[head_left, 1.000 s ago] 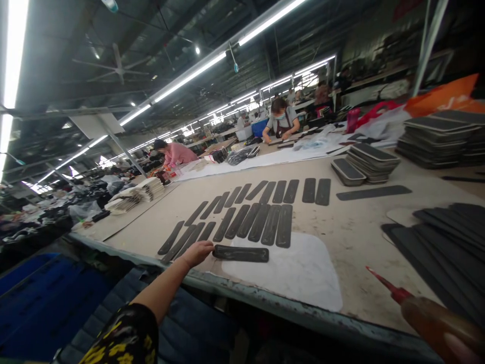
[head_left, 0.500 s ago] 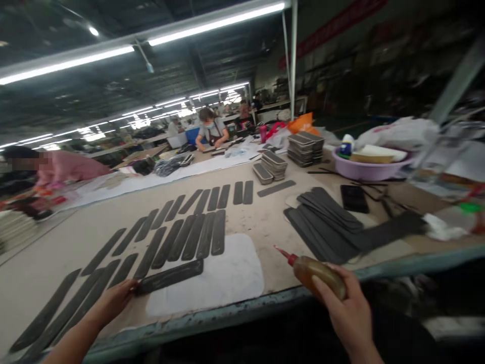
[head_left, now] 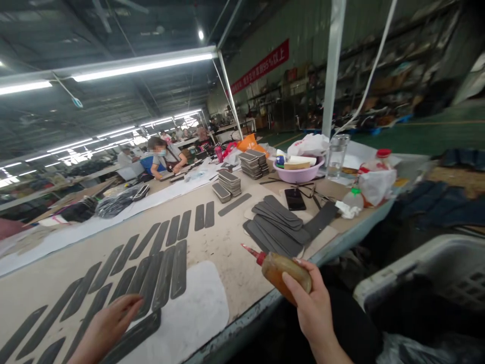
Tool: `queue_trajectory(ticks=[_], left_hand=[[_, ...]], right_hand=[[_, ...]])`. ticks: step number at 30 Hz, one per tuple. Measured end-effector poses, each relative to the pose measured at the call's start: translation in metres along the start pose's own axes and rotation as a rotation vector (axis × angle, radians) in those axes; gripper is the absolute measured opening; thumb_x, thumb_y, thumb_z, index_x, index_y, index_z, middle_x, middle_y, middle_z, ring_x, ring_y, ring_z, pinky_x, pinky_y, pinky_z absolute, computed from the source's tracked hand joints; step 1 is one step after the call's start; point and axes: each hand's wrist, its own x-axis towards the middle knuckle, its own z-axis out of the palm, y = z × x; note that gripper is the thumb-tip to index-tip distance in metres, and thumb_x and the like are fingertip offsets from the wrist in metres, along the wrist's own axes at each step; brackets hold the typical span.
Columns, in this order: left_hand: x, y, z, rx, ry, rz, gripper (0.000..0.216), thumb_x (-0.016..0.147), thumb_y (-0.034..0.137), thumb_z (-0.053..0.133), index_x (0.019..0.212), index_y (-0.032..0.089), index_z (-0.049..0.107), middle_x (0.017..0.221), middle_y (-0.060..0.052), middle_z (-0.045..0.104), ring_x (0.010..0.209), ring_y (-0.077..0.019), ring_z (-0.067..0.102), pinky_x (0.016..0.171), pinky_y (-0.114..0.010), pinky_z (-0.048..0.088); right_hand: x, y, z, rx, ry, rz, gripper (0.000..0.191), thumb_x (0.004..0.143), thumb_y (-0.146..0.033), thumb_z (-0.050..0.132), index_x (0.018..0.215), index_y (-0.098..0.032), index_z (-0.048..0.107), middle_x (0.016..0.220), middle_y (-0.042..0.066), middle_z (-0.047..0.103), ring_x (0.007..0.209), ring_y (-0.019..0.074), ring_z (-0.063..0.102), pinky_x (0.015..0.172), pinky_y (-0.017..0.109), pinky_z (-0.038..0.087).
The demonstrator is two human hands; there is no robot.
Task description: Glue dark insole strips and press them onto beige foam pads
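Observation:
My right hand (head_left: 312, 306) is wrapped round a brown glue bottle (head_left: 280, 270) with a red nozzle pointing up-left, held over the table's near edge. At the lower left my left hand (head_left: 108, 326) lies flat, fingers stretched, touching a dark strip (head_left: 136, 331) beside the white sheet (head_left: 189, 316). Rows of dark flat strips (head_left: 162, 268) lie side by side on the beige table (head_left: 223, 242) beyond that hand. A fanned pile of dark strips (head_left: 278, 225) lies just beyond the bottle.
Stacks of dark pieces (head_left: 227, 184) stand further back, with a purple bowl (head_left: 299, 174), a black phone (head_left: 294, 199), a glass jar (head_left: 335, 156) and bagged bottles (head_left: 373, 182) at the right end. A white crate (head_left: 435, 268) stands at the lower right. Other people (head_left: 159, 159) work at the table's far part.
The view has swung to the right. My right hand with the bottle has come up nearer the middle. My left hand has spread flat on the strip by the white sheet.

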Motion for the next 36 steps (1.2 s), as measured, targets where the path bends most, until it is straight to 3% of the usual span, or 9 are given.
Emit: queue_trajectory(ticks=[2,4,10,13,17,20,23,31,36], left_hand=[[0.035,0.057,0.012,-0.069,-0.066,0.101,0.032,0.076,0.052,0.051,0.08,0.026,0.068,0.083,0.001,0.072,0.077,-0.0204,0.067,0.07,-0.027,0.052],[0.069,0.113,0.029,-0.123,-0.049,0.183,0.032,0.08,0.048,0.048,0.083,0.023,0.068,0.088,-0.001,0.071,0.082,-0.0202,0.066,0.075,-0.028,0.051],[0.155,0.268,0.088,-0.222,-0.015,0.452,0.025,0.085,0.034,0.049,0.084,0.018,0.068,0.087,-0.004,0.071,0.079,-0.0172,0.065,0.074,-0.028,0.052],[0.184,0.332,0.115,-0.205,-0.034,0.554,0.02,0.084,0.031,0.054,0.09,0.019,0.069,0.094,-0.005,0.071,0.087,-0.0169,0.064,0.08,-0.028,0.05],[0.21,0.397,0.15,-0.142,-0.09,0.677,0.021,0.084,0.032,0.057,0.095,0.018,0.069,0.1,-0.006,0.069,0.094,-0.018,0.063,0.089,-0.029,0.047],[0.22,0.428,0.171,-0.072,-0.133,0.735,0.025,0.085,0.032,0.055,0.098,0.016,0.069,0.102,-0.009,0.069,0.097,-0.0201,0.062,0.09,-0.031,0.046],[0.224,0.444,0.184,0.012,-0.195,0.768,0.024,0.084,0.03,0.055,0.088,0.015,0.072,0.092,-0.011,0.07,0.088,-0.0222,0.064,0.083,-0.032,0.049],[0.23,0.454,0.193,0.139,-0.285,0.906,0.02,0.076,0.017,0.055,0.066,0.01,0.07,0.071,-0.013,0.068,0.074,-0.0242,0.065,0.073,-0.033,0.05],[0.222,0.449,0.185,0.109,-0.222,0.939,0.012,0.071,0.009,0.055,0.065,0.011,0.066,0.072,-0.011,0.064,0.069,-0.0214,0.062,0.067,-0.031,0.05]], right_hand=[[0.006,-0.002,-0.008,0.075,0.07,-0.001,0.05,0.066,-0.038,0.074,0.107,-0.02,0.053,0.102,0.006,0.062,0.086,0.0202,0.061,0.077,0.032,0.051],[0.014,-0.007,-0.018,0.167,0.14,0.011,0.052,0.066,-0.038,0.074,0.109,-0.021,0.052,0.102,0.006,0.062,0.085,0.0204,0.061,0.075,0.033,0.052],[0.038,-0.031,-0.05,0.314,0.369,-0.012,0.046,0.07,-0.036,0.071,0.11,-0.024,0.052,0.098,0.003,0.062,0.083,0.0181,0.061,0.071,0.031,0.052],[0.048,-0.038,-0.065,0.344,0.491,-0.022,0.044,0.068,-0.034,0.073,0.108,-0.023,0.055,0.1,0.003,0.061,0.085,0.018,0.061,0.072,0.03,0.052],[0.055,-0.037,-0.08,0.311,0.535,-0.016,0.043,0.07,-0.033,0.071,0.109,-0.024,0.054,0.103,0.005,0.061,0.086,0.0208,0.062,0.069,0.032,0.053],[0.057,-0.033,-0.083,0.283,0.534,0.016,0.043,0.071,-0.035,0.07,0.109,-0.024,0.054,0.104,0.006,0.062,0.086,0.0222,0.063,0.068,0.032,0.054],[0.058,-0.03,-0.081,0.295,0.518,0.067,0.045,0.069,-0.038,0.071,0.108,-0.022,0.054,0.094,0.005,0.064,0.08,0.0216,0.064,0.066,0.031,0.054],[0.062,-0.03,-0.077,0.361,0.516,0.157,0.05,0.061,-0.038,0.076,0.104,-0.022,0.056,0.092,0.004,0.065,0.078,0.0198,0.064,0.064,0.028,0.053],[0.059,-0.026,-0.076,0.283,0.474,0.11,0.046,0.066,-0.038,0.073,0.105,-0.022,0.055,0.09,0.003,0.065,0.077,0.0196,0.063,0.063,0.028,0.053]])
